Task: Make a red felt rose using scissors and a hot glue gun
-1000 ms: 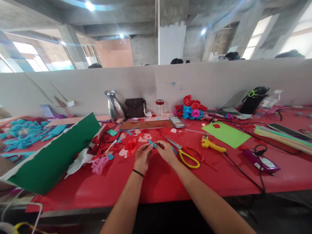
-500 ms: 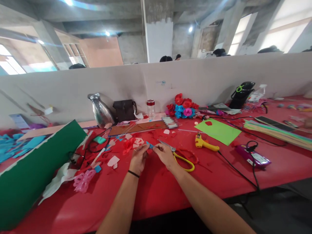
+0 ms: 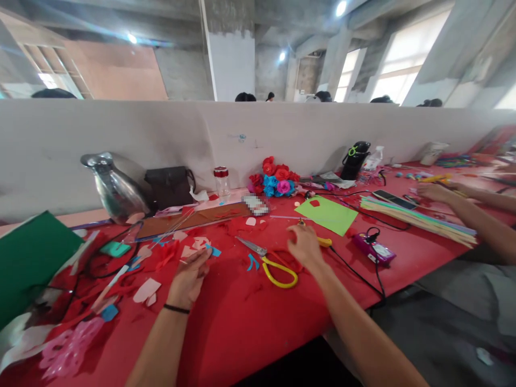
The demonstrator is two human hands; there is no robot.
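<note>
My left hand, a dark band at its wrist, is closed in a pinch above the red table. A small blue paper piece shows at its fingertips, and a thin pale tip pokes out on the hand's left side. My right hand lies over the yellow glue gun, with its fingers curled round the body; the hand hides most of the gun. Between the hands are scissors with yellow handles, blades pointing up and left. Beside the blades lie blue paper scraps.
Pink and red scraps litter the left side, near a green board. Paper flowers stand behind a lime-green sheet. A purple power box with cords is at right. Another person's hand is farther right.
My hands have parted. My right hand has moved right, from the blue paper to the glue gun; my left keeps the blue piece. The view has turned right. Blue scraps now show beside the scissors.
</note>
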